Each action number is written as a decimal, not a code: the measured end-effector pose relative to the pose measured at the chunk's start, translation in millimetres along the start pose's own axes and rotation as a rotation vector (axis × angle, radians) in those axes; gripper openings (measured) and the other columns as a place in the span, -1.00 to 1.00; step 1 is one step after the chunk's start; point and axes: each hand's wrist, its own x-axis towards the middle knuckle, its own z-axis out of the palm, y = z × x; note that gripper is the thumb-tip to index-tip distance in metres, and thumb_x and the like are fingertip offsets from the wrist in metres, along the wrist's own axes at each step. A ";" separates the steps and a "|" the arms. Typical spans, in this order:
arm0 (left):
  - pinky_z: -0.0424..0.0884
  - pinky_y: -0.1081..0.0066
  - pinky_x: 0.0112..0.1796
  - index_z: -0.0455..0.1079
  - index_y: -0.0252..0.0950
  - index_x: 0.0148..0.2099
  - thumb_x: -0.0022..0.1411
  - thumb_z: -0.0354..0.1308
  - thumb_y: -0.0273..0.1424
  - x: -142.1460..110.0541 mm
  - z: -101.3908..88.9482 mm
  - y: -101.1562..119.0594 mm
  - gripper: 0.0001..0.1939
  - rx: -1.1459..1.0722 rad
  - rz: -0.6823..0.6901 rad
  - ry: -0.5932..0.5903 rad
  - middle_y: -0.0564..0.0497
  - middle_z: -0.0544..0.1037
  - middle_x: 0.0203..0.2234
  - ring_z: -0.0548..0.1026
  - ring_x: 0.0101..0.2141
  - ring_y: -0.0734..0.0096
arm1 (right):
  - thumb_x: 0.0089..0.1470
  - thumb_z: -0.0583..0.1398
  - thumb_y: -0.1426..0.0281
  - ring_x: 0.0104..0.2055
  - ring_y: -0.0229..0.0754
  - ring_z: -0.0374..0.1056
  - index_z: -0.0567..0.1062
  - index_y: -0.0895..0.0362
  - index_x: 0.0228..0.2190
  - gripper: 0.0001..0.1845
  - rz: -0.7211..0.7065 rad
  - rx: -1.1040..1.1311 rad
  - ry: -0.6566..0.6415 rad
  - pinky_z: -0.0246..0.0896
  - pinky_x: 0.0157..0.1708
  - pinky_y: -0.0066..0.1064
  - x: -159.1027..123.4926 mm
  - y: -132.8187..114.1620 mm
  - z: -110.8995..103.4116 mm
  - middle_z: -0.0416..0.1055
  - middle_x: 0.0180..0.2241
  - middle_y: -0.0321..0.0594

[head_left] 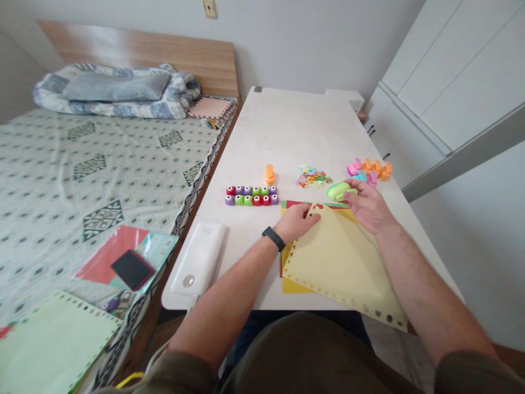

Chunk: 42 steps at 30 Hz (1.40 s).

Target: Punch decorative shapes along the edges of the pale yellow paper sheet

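Note:
My left hand (pixel 293 223) rests on the top corner of a pale yellow paper sheet (pixel 342 268), gripping it near the punched edge. Small punched holes line the sheet's lower edges. My right hand (pixel 367 205) holds a green craft punch (pixel 339 191) close to that corner, and the punch appears to sit just above the paper. Under the pale sheet lie darker yellow and red paper sheets (pixel 296 286). A black watch band (pixel 274 238) circles my left wrist.
A double row of small craft punches (pixel 251 195) and an orange punch (pixel 269 175) stand left of scattered paper cutouts (pixel 314 177). Pink and orange punches (pixel 369 171) lie at right. A white power bank (pixel 199 258) sits near the table's left edge, beside a bed.

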 end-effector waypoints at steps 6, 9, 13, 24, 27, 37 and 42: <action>0.36 0.50 -0.44 0.53 -0.37 -0.13 0.23 0.15 -0.21 -1.1 2.0 -0.6 -0.67 -0.061 0.019 -0.038 -0.04 0.62 -0.33 0.52 -0.40 0.37 | -0.11 0.47 0.29 -0.14 -0.06 0.50 0.55 -0.03 -0.18 -0.58 -0.011 0.048 -0.023 0.40 -0.02 -0.11 2.0 -4.7 -5.8 0.56 -0.18 -0.25; 0.36 0.50 -0.44 0.50 -0.36 -0.13 0.26 0.11 -0.22 -0.3 1.5 -0.3 -0.68 -0.074 0.023 -0.042 -0.04 0.62 -0.32 0.51 -0.40 0.39 | -0.10 0.47 0.25 -0.17 -0.06 0.51 0.54 -0.01 -0.16 -0.57 -0.001 0.023 -0.030 0.42 -0.07 -0.12 5.6 -9.5 -9.2 0.57 -0.18 -0.23; 0.32 0.49 -0.42 0.45 -0.34 -0.17 0.26 0.11 -0.20 3.0 0.9 -2.8 -0.71 0.022 0.024 0.042 -0.01 0.58 -0.36 0.46 -0.40 0.41 | -0.05 0.44 0.17 -0.20 -0.10 0.50 0.54 0.05 -0.16 -0.57 0.034 -0.046 -0.076 0.43 -0.15 -0.21 13.0 -13.9 -13.2 0.57 -0.18 -0.19; 0.36 0.40 -0.37 0.39 -0.27 -0.26 0.18 0.22 -0.21 1.5 -0.7 -0.6 -0.77 -0.056 0.011 0.148 0.05 0.52 -0.49 0.43 -0.43 0.35 | -0.05 0.43 0.12 -0.26 -0.15 0.47 0.53 0.12 -0.11 -0.49 0.121 -0.146 -0.136 0.41 -0.22 -0.28 21.6 3.3 -22.9 0.58 -0.22 -0.15; 0.38 0.39 -0.38 0.38 -0.25 -0.29 0.17 0.22 -0.22 2.0 -0.1 -0.2 -0.79 -0.055 0.021 0.154 0.06 0.50 -0.51 0.44 -0.44 0.34 | -0.03 0.42 0.13 -0.22 -0.13 0.47 0.54 0.11 -0.09 -0.50 0.133 -0.124 -0.127 0.40 -0.19 -0.27 19.1 9.6 -24.1 0.57 -0.20 -0.15; 0.36 0.41 -0.45 0.42 -0.27 -0.27 0.17 0.21 -0.23 2.7 0.0 -0.1 -0.79 -0.060 0.043 0.135 0.04 0.54 -0.49 0.46 -0.46 0.34 | 0.02 0.40 0.15 -0.22 -0.16 0.44 0.53 0.11 -0.07 -0.52 0.139 -0.136 -0.179 0.34 -0.18 -0.28 12.3 12.6 -20.0 0.57 -0.18 -0.17; 0.38 0.41 -0.44 0.46 -0.28 -0.25 0.16 0.23 -0.22 1.5 1.4 2.9 -0.77 -0.118 0.033 0.121 0.00 0.60 -0.44 0.51 -0.43 0.32 | -0.01 0.42 0.17 -0.19 -0.14 0.45 0.53 0.12 -0.07 -0.50 0.169 -0.128 -0.233 0.31 -0.11 -0.26 9.8 10.9 -19.4 0.56 -0.15 -0.16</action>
